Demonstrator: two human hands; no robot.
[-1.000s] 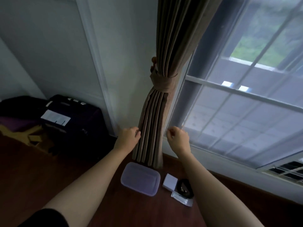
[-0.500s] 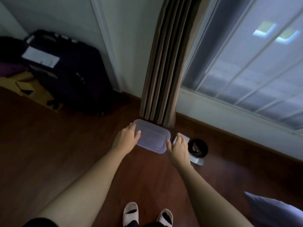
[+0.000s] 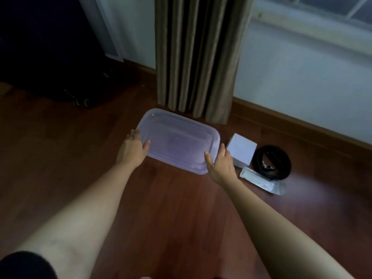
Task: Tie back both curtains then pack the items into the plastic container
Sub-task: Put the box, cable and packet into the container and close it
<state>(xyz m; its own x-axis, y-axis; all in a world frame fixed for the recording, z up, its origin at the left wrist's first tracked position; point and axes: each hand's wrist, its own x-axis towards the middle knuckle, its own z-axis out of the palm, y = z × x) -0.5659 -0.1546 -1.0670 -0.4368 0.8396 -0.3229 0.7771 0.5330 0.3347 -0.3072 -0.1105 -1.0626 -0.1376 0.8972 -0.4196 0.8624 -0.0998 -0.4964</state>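
- Plastic container (image 3: 178, 141), translucent with lid on, flat on the wooden floor (image 3: 181, 208), just in front of the curtain's hem.
- Left hand (image 3: 131, 149) on the container's left short end: thumb over the lid edge, fingers curled round the side, grip closed on the rim.
- Right hand (image 3: 220, 163) on the near right corner: thumb on top of the lid, fingers wrapped round the edge, grip likewise closed on the container.
- Both forearms bare, stretched forward and down; dark sleeve (image 3: 24, 265) at the lower left.
- Curtain (image 3: 196, 55) hanging in straight brown folds, hem reaching just short of the floor, against the pale wall (image 3: 291, 77).
- Small white box (image 3: 241, 151) just right of the container, near the right hand.
- Coiled black belt (image 3: 271, 162) just beside the box, farther right.
- Clear packet (image 3: 261, 181) lying in front of the belt, apparently touching it.
- Dark suitcase (image 3: 50, 47) at the upper left, well apart from the container.
- Window sill (image 3: 312, 27) along the upper right.
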